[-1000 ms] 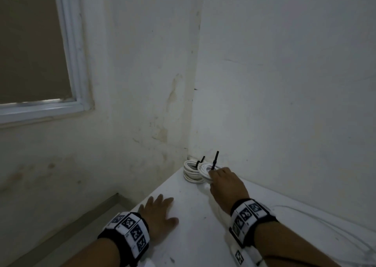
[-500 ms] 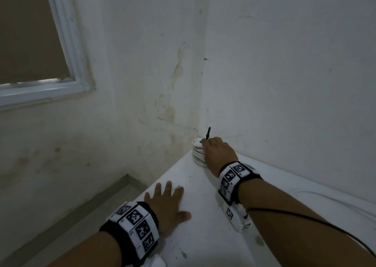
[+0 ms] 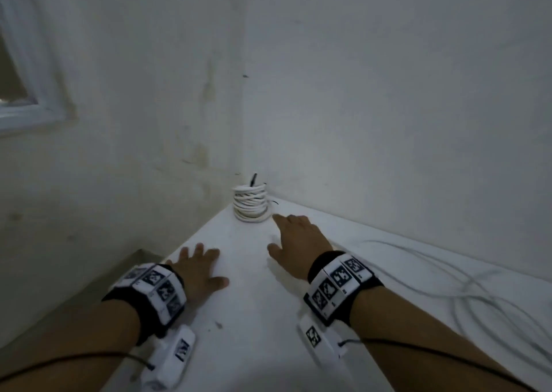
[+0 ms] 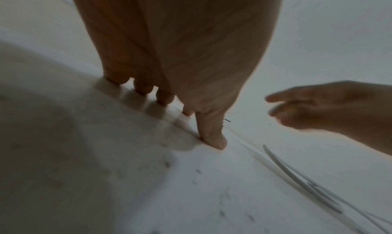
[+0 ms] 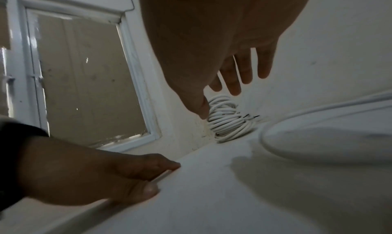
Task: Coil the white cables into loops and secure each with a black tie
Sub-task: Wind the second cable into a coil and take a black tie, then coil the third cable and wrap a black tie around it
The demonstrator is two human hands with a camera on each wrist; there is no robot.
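A stack of coiled white cables [image 3: 250,202] [image 5: 228,120] stands in the table's far corner, with black tie ends [image 3: 254,179] sticking up from it. My right hand [image 3: 294,241] [image 5: 231,66] hovers just short of the stack, fingers spread and holding nothing. My left hand [image 3: 198,267] [image 4: 169,90] lies flat on the table's left edge [image 5: 169,172]. Loose white cable [image 3: 466,293] [image 4: 301,184] lies uncoiled on the right of the table.
The white table [image 3: 254,317] sits in a corner between two pale walls [image 3: 388,93]. A white-framed window [image 5: 84,76] is on the left wall. Left of the table the floor [image 3: 74,302] drops away.
My right hand has let go of the coil it set on the stack and drawn back towards me. The left hand stays flat on the table.
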